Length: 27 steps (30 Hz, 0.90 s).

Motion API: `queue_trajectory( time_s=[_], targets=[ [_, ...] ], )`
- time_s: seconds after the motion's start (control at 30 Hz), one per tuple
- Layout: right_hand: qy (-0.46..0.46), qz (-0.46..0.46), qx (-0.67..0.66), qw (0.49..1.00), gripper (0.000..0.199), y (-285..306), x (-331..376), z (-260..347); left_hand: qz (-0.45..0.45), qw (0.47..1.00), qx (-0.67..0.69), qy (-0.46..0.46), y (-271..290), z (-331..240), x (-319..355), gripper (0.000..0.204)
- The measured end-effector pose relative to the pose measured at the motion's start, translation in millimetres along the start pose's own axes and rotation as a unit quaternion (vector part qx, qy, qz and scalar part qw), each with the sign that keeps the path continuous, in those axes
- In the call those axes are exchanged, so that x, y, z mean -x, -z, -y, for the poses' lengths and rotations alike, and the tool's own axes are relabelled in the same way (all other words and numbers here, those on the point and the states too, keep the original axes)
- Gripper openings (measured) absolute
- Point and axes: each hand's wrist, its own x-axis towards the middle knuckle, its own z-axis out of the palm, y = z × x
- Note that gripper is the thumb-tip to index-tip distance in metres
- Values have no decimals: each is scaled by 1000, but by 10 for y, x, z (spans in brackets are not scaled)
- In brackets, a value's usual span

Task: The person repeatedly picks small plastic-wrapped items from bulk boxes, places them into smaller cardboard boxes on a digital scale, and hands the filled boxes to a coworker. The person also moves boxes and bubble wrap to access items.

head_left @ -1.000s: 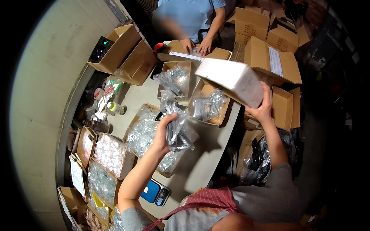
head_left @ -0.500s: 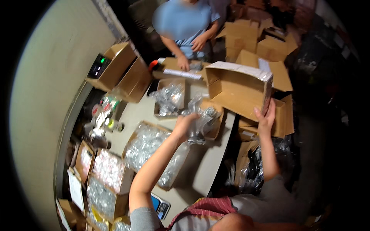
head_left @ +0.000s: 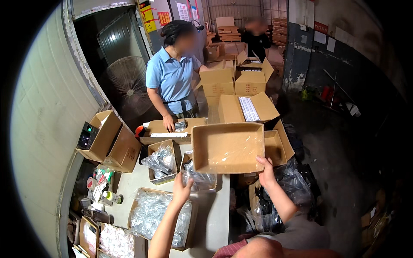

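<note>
A shallow brown cardboard box (head_left: 228,148) is held up over the far right part of the table, its bare inside turned toward me. My right hand (head_left: 266,171) grips it at the lower right corner. My left hand (head_left: 183,188) has its fingers apart and holds nothing; it is just left of the lower edge of the raised box. Close by that hand, a small carton (head_left: 210,187) contains a clear plastic bag (head_left: 200,178) of grey parts, partly covered by the raised box. Another carton (head_left: 174,173) with a bag of parts stands to its left.
A large box of clear bagged pieces (head_left: 159,217) lies nearest me on the table (head_left: 211,215). Across the table, a co-worker in a blue shirt (head_left: 170,77) touches a small packet (head_left: 180,125). Open cartons (head_left: 249,107) stand behind; black plastic bags (head_left: 282,189) fill the right side.
My left hand has let go of the plastic bag and drawn back with fingers spread. The shallow box has turned its inside toward me. My view has tilted up.
</note>
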Motion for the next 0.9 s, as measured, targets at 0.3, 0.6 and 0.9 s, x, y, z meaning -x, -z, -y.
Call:
queue_trajectory(
  time_s=[0.3, 0.6, 0.9],
  targets=[
    [-190, 224, -45, 955, 52, -448, 725, -555, 8, 852, 514, 97, 1363, -766, 1871, 68],
    [-243, 504, 143, 816, 86, -1232, 1910, -451, -155, 883, 428, 113, 1765, 126, 3893, 57],
    [-304, 618, 131, 713, 92, -1341, 3151, -651, -268, 751, 491, 350, 2029, -376, 5464, 64]
  ],
)
